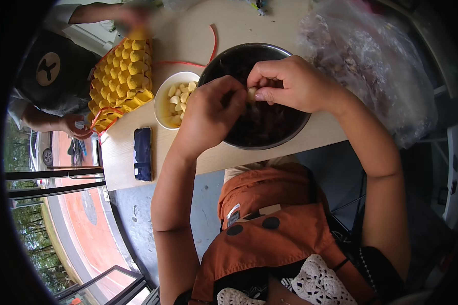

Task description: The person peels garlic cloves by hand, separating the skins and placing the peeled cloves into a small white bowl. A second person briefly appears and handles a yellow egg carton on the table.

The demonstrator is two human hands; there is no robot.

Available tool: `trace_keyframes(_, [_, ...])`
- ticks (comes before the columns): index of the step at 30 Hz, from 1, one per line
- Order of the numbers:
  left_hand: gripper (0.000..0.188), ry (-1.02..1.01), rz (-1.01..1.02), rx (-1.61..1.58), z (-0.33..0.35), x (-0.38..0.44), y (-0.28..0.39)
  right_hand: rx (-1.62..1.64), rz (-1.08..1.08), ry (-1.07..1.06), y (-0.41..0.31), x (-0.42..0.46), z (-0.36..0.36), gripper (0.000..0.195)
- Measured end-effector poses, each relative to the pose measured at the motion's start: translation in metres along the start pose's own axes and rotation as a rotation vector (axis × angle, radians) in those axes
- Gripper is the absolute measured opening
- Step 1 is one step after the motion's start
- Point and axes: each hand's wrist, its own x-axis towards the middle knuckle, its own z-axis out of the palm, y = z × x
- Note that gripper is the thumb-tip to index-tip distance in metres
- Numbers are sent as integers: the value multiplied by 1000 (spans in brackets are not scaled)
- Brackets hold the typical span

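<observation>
Over a dark metal bowl [267,133], my right hand [294,85] pinches a pale garlic clove [252,93] between thumb and fingers. The fingertips of my left hand [213,112] close on the clove's other side, and the back of that hand hides part of the grip. Dark contents lie in the metal bowl, too shadowed to make out. Just left of my left hand stands a white bowl [161,110] with several peeled garlic cloves [183,97] in it.
A clear plastic bag [366,76] of what looks like unpeeled garlic lies right. A phone [142,154] rests near the table's [118,167] left end. At upper left, another person's hand [76,127] holds stacked yellow egg trays [122,72]. Red strapping [215,42] curls behind the bowls.
</observation>
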Motion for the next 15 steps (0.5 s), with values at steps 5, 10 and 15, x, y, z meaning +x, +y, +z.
trace_keyframes(5, [7, 4, 17, 105, 0, 0, 4, 239, 13, 0, 6, -3, -1, 10])
trace_keyframes(10, [10, 29, 111, 300, 4, 0, 9, 395, 101, 9, 0, -5, -6, 13])
trace_keyframes(15, [14, 71, 193, 34, 5, 2, -1, 383, 39, -37, 7, -2, -6, 19])
